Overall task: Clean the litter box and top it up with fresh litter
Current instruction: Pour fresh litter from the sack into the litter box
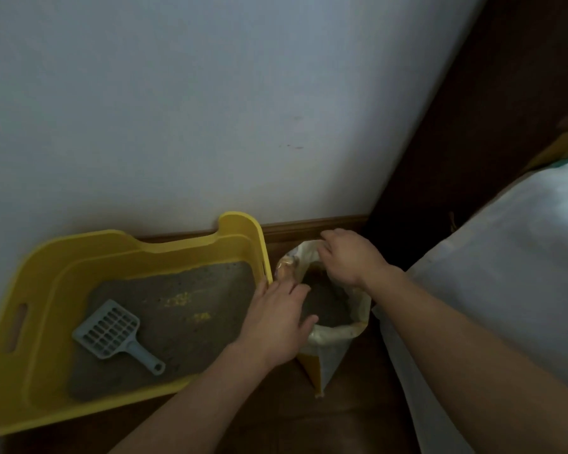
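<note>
A pale wall (210, 109) fills most of the view, with a brown baseboard (309, 227) along its foot. At the right a big white cloth surface (505, 273) comes in, and behind it stands a dark wooden panel (473, 126). The floor (358, 427) is dark wood.

The yellow box (10, 371) stands on the floor against the wall, at the left. Grey litter (184, 322) covers its bottom in a thin layer, with some yellow spots showing through.

The bag (332, 358) stands upright just beside the box, between it and the white cloth, its mouth open and grey litter inside.

The right hand (351, 260) has its grip clamped on the far rim of the bag. The left hand (276, 322) lies on the near rim; I cannot tell if its grip is closed there.

A small blue-grey scoop (112, 329) lies flat on the litter in the box.
</note>
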### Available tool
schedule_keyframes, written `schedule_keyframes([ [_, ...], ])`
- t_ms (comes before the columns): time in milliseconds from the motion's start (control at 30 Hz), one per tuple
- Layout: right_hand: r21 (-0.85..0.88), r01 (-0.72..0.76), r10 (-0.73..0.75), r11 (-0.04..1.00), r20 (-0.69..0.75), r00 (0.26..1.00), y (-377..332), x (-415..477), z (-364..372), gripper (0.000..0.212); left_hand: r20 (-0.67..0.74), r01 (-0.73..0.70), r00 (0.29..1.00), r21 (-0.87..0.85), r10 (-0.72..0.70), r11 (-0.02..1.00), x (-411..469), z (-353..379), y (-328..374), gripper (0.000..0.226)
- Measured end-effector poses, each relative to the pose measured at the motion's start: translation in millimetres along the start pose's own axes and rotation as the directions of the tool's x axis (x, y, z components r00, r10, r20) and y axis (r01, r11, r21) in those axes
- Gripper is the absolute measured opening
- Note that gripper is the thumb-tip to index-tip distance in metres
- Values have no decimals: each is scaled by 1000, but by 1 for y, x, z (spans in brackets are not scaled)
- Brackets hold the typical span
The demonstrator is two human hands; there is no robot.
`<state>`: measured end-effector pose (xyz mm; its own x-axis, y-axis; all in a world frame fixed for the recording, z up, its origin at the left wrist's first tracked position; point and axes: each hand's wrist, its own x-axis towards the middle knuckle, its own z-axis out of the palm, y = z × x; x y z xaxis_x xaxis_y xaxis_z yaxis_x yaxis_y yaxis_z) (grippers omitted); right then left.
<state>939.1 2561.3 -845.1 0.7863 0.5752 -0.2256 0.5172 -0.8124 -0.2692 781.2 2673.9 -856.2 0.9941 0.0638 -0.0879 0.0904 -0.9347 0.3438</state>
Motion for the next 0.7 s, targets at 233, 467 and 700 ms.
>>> schedule_keyframes([
  [233, 15, 42, -42, 999, -13, 999, 10, 12, 19, 44, 41, -167, 986, 82, 164, 982, 2, 11, 4, 44],
  [467, 59, 52, -52, 997, -1, 999, 17, 19, 25, 43, 249, -253, 945, 147, 212, 956, 15, 12, 6, 26],
  [700, 135, 39, -36, 990, -23, 999, 21, 28, 30, 34, 324, -284, 926, 262, 193, 922, 20, 16, 7, 6],
])
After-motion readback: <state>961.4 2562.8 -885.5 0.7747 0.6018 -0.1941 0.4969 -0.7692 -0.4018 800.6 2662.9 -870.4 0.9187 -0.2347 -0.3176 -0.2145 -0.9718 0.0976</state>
